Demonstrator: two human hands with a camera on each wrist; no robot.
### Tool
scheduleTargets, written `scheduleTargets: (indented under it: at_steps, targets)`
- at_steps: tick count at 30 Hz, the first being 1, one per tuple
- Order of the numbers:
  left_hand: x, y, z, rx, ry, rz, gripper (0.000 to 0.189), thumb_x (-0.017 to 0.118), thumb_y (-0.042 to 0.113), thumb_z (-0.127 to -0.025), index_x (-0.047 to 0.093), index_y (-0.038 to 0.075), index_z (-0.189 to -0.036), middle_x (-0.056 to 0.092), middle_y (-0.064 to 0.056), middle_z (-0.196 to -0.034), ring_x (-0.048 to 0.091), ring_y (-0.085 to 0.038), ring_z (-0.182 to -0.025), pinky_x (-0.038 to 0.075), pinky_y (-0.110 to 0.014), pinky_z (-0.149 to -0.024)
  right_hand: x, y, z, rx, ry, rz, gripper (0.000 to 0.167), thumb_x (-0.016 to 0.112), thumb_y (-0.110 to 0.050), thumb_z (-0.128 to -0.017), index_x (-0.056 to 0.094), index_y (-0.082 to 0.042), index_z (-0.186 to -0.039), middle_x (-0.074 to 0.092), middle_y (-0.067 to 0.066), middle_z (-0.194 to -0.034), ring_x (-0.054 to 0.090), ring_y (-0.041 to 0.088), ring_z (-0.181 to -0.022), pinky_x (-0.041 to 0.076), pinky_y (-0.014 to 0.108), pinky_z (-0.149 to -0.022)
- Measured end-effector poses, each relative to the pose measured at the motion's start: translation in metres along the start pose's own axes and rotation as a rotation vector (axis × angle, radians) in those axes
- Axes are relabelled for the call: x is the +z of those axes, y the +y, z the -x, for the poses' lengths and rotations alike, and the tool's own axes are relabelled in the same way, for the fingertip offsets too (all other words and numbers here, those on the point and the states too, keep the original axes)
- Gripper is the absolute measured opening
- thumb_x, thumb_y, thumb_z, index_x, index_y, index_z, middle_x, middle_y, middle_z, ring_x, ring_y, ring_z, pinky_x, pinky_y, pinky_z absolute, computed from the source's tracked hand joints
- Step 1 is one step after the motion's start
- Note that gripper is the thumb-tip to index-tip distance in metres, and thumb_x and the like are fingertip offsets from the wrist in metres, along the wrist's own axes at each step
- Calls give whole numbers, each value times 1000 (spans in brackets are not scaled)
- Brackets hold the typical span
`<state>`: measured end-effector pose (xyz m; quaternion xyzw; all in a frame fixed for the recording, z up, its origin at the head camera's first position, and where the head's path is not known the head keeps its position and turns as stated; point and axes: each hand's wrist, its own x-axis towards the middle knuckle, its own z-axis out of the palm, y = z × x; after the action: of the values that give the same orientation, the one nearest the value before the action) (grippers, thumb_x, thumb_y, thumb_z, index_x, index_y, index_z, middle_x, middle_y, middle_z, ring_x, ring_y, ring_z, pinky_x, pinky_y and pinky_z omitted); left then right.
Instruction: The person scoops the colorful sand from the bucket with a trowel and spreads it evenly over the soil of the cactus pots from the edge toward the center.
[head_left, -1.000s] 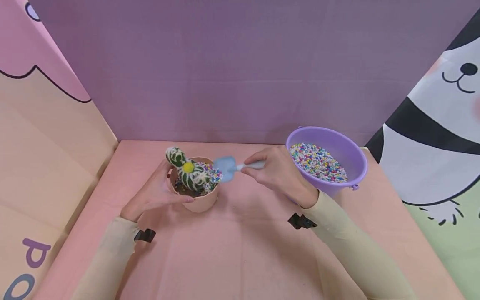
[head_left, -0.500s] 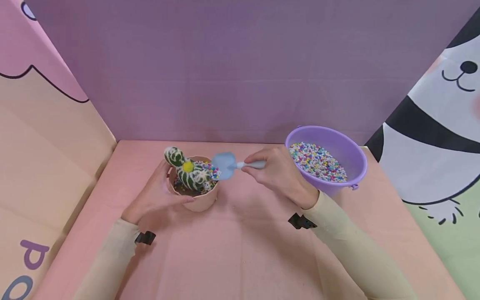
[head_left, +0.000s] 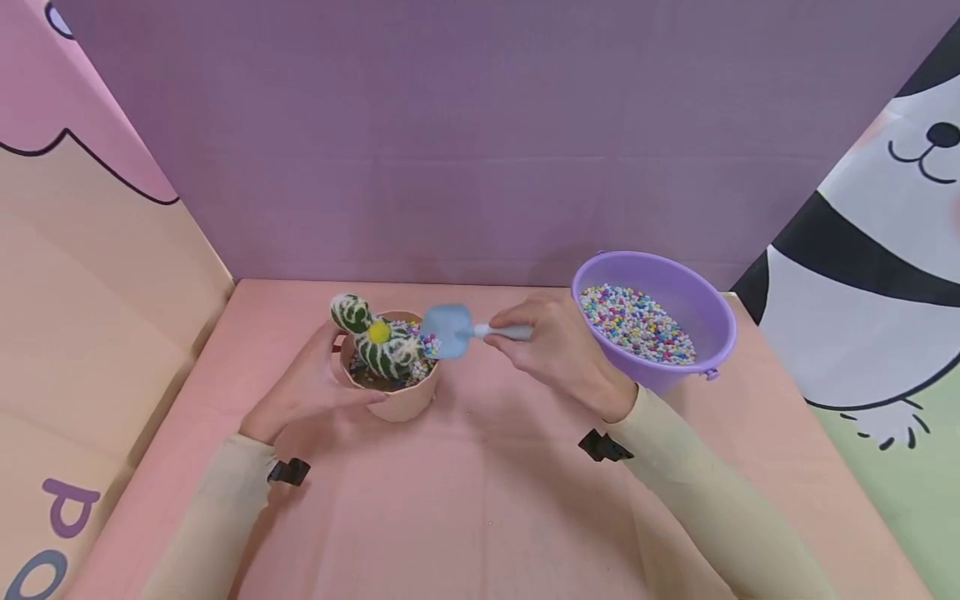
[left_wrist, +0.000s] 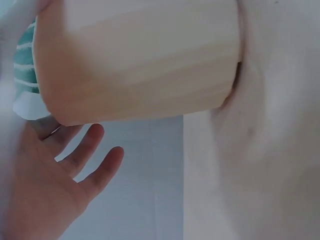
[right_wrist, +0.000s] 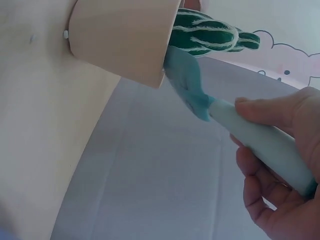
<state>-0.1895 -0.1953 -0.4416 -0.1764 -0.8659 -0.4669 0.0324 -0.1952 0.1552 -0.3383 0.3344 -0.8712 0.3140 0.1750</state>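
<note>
A peach flower pot (head_left: 401, 406) stands at the left of the head view, with a green-and-white striped cactus (head_left: 384, 357) bearing a yellow flower in it. My left hand (head_left: 315, 379) holds the pot from the left, thumb along its near side and fingers around the far side. Between thumb and fingers, my right hand (head_left: 558, 350) grips the pale handle of a small blue trowel (head_left: 448, 332). The trowel's blade tip lies at the pot's right rim, close to the cactus, with a few coloured beads (head_left: 429, 343) at its edge. More beads lie inside the pot around the cactus.
A purple bucket (head_left: 705, 329) with many coloured beads (head_left: 637, 325) stands behind and right of my right hand. A pink cloth (head_left: 480, 500) covers the table. A purple backdrop (head_left: 480, 150) rises behind, with printed panels on both sides.
The trowel's blade has shifted slightly left and up, and fewer beads show at its tip. Both hands keep their holds, and the pot stays in place.
</note>
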Motion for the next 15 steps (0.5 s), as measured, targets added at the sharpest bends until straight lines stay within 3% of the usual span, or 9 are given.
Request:
scheduleTargets:
  at_steps: [8, 15]
  targets:
    - [3, -1, 0, 17, 52, -28, 103, 104, 30, -66, 45, 17, -149, 57, -7, -135, 54, -23, -119, 51, -49, -99, 0, 6, -2, -147, 69, 11, 16, 93, -7, -79, 86, -3, -93, 83, 7, -89, 78, 22, -77, 62, 37, -68]
    - [8, -3, 2, 40, 69, -15, 101, 103, 29, -67, 45, 15, -149, 56, -7, -134, 53, -21, -115, 51, -46, -97, 0, 8, 2, -161, 86, 26, 18, 93, -8, -79, 87, -4, -95, 84, 7, -90, 78, 22, -79, 62, 36, -69]
